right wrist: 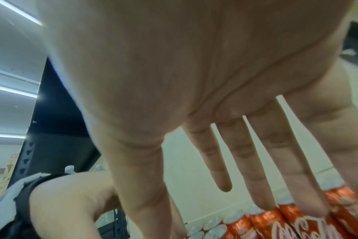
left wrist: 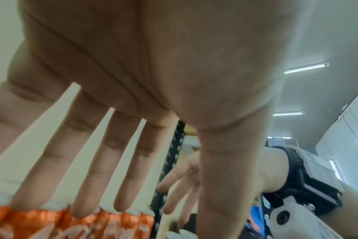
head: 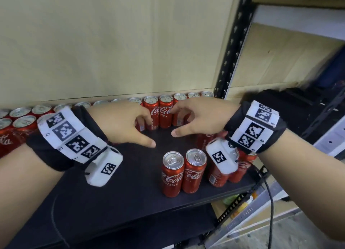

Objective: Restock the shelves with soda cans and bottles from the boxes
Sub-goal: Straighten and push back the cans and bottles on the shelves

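Both hands reach over a dark, flat shelf board (head: 112, 192) towards a long row of slim red aluminium cola cans (head: 165, 111) standing upright along the far edge, against a pale beige back panel (head: 112, 43). The left hand (head: 121, 123) has its fingers straight and spread, as the left wrist view shows plainly; its fingertips (left wrist: 121, 203) lie at the tops of the cans in that row, and nothing is gripped. Whether they actually touch the cans cannot be told. The right hand (head: 201, 118) is likewise spread with straight fingers (right wrist: 257, 190), reaching down over the row just right of the left hand, thumb pointing towards the other thumb, and it holds nothing either.

Nearer, towards the front right of the shelf, a pair of the same red cans (head: 183, 172) stands upright, side by side and touching. A few more red cans (head: 240, 166) stand just right of them, partly hidden beneath the right wrist's white marker-covered camera block (head: 222, 158). At far left a second row of cans (head: 24, 122) stands in front of the first.

A black perforated steel upright (head: 235, 43) rises at the right end of the shelf.
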A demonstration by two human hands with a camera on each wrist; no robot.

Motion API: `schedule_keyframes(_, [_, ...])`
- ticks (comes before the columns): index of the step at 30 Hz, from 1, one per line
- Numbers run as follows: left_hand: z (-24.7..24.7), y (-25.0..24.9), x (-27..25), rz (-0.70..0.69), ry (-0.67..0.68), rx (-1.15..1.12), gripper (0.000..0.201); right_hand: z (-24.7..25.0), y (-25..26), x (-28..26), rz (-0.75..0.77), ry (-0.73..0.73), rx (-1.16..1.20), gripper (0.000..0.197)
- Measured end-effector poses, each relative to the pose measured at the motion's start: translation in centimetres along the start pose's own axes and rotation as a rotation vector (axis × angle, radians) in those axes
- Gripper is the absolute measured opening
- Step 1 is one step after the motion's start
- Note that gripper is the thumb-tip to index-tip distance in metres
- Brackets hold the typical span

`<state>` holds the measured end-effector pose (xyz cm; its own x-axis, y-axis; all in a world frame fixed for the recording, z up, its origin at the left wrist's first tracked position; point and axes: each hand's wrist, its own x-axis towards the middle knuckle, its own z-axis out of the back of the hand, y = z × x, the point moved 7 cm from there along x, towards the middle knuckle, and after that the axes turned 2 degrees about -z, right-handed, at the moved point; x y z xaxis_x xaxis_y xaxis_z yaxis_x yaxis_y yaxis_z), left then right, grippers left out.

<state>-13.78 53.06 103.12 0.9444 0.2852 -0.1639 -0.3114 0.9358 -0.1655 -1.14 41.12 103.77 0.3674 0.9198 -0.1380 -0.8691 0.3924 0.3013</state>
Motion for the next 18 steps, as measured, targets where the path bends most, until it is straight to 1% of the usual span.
schedule_keyframes(2, [2.4,1.8,-0.7,0.072,-0.079,0.01,0.057,1.1,1.3,1.4,0.013,-0.019,-0.019,0.071])
schedule_keyframes(4, [4.7,3.7,-1.1,0.123,-0.151,0.055,0.059,2.0,2.6,3.0,0.024,-0.024,-0.045,0.069])
schedule_keyframes(6, [6.4,6.0,-1.3,0.175,-0.188,0.081,0.061,2.6,3.8,4.8,0.036,-0.028,-0.088,0.07])
schedule_keyframes(9, [7.2,9.4,-0.6,0.25,-0.187,0.111,0.057,2.7,5.6,7.8,0.069,-0.016,-0.11,0.07])
schedule_keyframes(12, [6.7,12.3,0.6,0.315,-0.16,0.157,0.052,1.9,7.1,10.7,0.081,0.003,-0.091,0.068])
schedule_keyframes(15, [5.4,14.1,2.0,0.328,-0.138,0.142,0.047,0.8,8.3,13.2,0.077,-0.014,-0.114,0.069])
schedule_keyframes(18, [4.1,14.9,3.1,0.327,-0.125,0.131,0.045,0.1,9.1,15.1,0.061,-0.026,-0.113,0.07])
